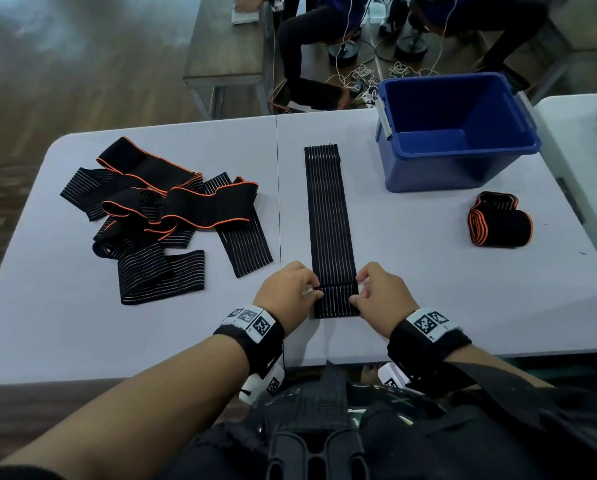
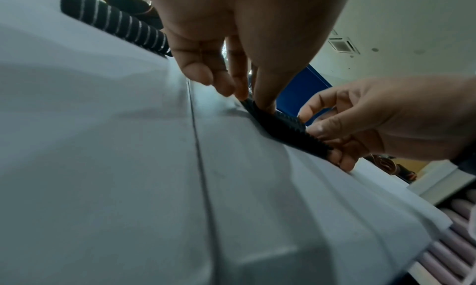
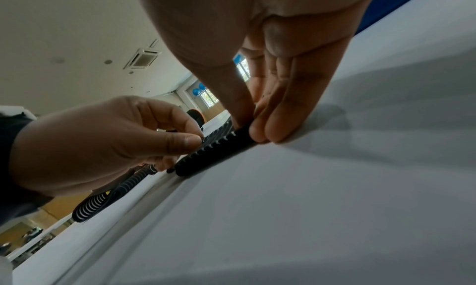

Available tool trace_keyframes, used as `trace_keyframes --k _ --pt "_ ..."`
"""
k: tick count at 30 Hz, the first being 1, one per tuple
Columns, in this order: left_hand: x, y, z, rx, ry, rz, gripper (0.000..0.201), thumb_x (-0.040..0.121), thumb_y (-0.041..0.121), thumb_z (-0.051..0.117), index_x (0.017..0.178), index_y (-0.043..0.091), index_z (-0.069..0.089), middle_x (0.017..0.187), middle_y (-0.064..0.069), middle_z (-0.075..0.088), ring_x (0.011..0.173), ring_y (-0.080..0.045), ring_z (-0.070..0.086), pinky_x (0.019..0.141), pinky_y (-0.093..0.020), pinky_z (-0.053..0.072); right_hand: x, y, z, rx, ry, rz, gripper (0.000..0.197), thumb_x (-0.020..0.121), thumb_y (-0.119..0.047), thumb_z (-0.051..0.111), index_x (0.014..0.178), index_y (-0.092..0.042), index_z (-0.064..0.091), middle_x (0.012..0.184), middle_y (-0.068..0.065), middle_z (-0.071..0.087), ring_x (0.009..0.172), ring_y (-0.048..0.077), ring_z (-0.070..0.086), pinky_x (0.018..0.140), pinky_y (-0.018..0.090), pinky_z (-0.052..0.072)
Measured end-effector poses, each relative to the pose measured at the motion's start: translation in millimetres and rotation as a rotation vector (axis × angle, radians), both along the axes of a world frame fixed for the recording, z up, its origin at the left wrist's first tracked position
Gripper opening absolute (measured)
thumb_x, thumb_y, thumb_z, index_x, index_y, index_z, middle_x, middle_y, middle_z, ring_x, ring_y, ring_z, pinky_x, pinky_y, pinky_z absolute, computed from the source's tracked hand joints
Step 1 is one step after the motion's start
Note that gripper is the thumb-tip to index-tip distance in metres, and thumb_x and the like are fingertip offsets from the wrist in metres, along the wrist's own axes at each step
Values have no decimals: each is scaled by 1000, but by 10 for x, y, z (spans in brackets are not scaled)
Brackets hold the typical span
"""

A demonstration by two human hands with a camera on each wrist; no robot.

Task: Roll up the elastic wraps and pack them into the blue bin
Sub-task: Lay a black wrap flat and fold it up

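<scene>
A long black striped wrap (image 1: pixel 328 216) lies flat and straight down the middle of the white table (image 1: pixel 428 299), its near end turned over on itself. My left hand (image 1: pixel 310 289) pinches the left edge of that turned end (image 2: pixel 285 126) between thumb and fingertips (image 2: pixel 242 92). My right hand (image 1: pixel 361 289) pinches the right edge, fingertips (image 3: pixel 257 132) down on the fold (image 3: pixel 213 153). The blue bin (image 1: pixel 456 133) stands empty at the back right. One rolled wrap with orange edging (image 1: pixel 499 220) lies in front of the bin.
A loose pile of black wraps (image 1: pixel 165 216), some edged in orange, covers the left half of the table. Another white table (image 1: pixel 588 133) adjoins on the right. People, chairs and cables are on the floor beyond the far edge.
</scene>
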State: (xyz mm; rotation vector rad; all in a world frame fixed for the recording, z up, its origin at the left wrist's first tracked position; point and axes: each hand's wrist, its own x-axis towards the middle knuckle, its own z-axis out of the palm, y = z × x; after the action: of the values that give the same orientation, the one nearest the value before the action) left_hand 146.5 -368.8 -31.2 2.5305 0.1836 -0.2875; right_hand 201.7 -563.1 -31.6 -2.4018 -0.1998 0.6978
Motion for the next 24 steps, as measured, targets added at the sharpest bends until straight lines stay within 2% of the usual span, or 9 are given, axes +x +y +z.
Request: trace_keyframes --k 3,7,9,12,16,18,20,22,24 --pt "-6 -17 -45 61 -53 -83 20 96 29 65 98 13 76 109 2 61 93 -19 61 84 -37 52 -14 -17 30 -22 -47 34 25 88 -21 69 106 -23 51 80 -1 66 77 15 62 72 31 50" --pt "-41 -16 -160 163 -168 -166 25 96 28 62 80 15 76 93 -1 58 78 -23 56 68 -42 53 -26 -18 -4 -111 -103 154 25 93 -28 65 116 -19 60 89 -3 67 92 18 62 80 28 47" --pt "-66 -4 -170 185 -203 -189 33 95 40 59 82 16 77 92 -1 58 76 -23 56 66 -40 52 -28 -11 -11 -147 -119 212 37 90 -38 67 122 -18 61 92 -5 63 92 16 59 81 27 45" --pt "-119 21 -138 231 -159 -251 59 85 68 47 93 17 76 94 1 59 80 -21 55 70 -38 50 -35 -24 34 -232 -123 361 58 81 -51 72 127 -20 56 105 -5 55 94 16 58 80 30 48" --pt "-185 45 -134 295 -66 -296 76 72 84 44 108 21 69 100 5 56 86 -17 51 76 -36 48 10 -37 104 -372 -191 548 57 84 -45 72 130 -18 52 121 0 49 98 23 62 82 38 52" --pt "-209 38 -135 296 -64 -300 72 72 79 55 112 21 67 101 4 55 87 -19 52 77 -37 48 38 -44 104 -352 -199 547 48 89 -40 67 130 -18 53 120 0 49 97 23 62 82 38 52" --pt "-220 35 -159 250 -89 -262 53 81 60 67 116 20 66 102 1 56 88 -23 53 75 -37 46 47 -54 83 -308 -177 522 41 93 -39 61 129 -20 56 117 -2 49 95 22 61 83 37 51" --pt "-217 46 -211 201 -125 -214 31 91 34 65 118 19 67 100 -2 55 87 -28 55 70 -36 45 67 -73 56 -252 -130 474 36 96 -40 55 128 -22 58 111 -5 48 96 20 60 85 35 50" --pt "-198 60 -236 145 -122 -180 29 96 23 58 122 16 68 100 -6 58 87 -31 56 73 -40 47 111 -87 40 -190 -79 413 31 99 -40 51 120 -22 64 103 -5 49 98 20 59 85 33 46"
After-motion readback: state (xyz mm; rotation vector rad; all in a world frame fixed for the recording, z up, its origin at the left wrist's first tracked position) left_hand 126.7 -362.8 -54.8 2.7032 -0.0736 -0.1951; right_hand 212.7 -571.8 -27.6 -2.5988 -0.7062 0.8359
